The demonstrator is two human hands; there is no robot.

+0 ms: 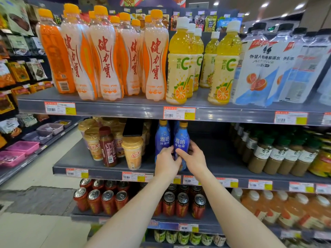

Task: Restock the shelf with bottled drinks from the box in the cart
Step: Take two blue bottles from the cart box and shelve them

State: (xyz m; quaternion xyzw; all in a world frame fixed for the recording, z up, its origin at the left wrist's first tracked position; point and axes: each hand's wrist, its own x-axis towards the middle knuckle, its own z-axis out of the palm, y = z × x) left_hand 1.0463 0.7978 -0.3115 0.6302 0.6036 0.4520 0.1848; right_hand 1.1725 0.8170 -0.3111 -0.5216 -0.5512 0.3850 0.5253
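Both hands, left hand (165, 162) and right hand (194, 158), grasp front blue plastic coffee bottle (181, 140) on grey metal shelf (80, 158); second blue bottle (162, 138) touching at 9 o'clock.

Glossy plastic blue bottles (180, 140) on a matt grey shelf (75, 158) (probably painted metal).

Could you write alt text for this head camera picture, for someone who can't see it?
Two bare hands, left and right, grip blue bottles standing on a shop's middle shelf. Orange-capped bottles fill the shelf above; cans sit below.
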